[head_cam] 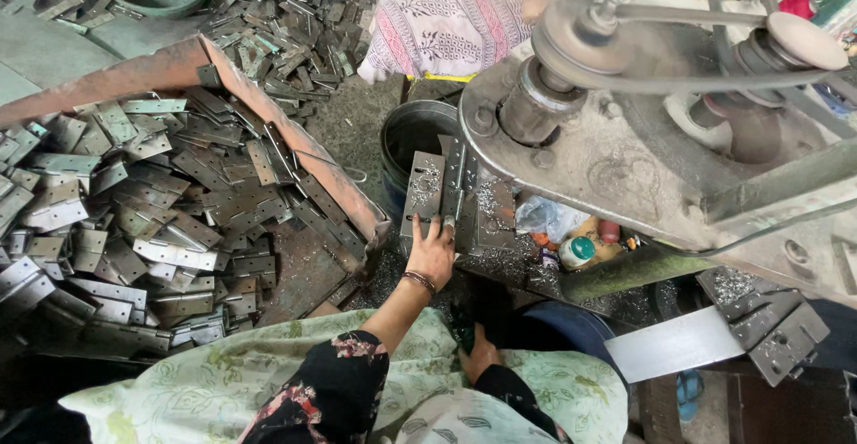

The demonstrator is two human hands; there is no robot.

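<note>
The left arm stretches forward from a dark flowered sleeve, bare from the elbow, a thin bangle at the wrist. The left hand (432,249) lies palm down with fingers spread and thumb out to the side, fingertips on the near edge of the flat metal plate (427,190). The right hand (480,357) stays low, nearer the body than that plate and slightly to its right (partly in shadow), fingers curled downward; whether they grip anything cannot be told.

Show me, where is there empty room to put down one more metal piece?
Bare floor shows by the rusty tray's lower corner beside the left hand, and as a grey patch above the dark round bucket. The piled flat metal hinges crowd the tray.
</note>
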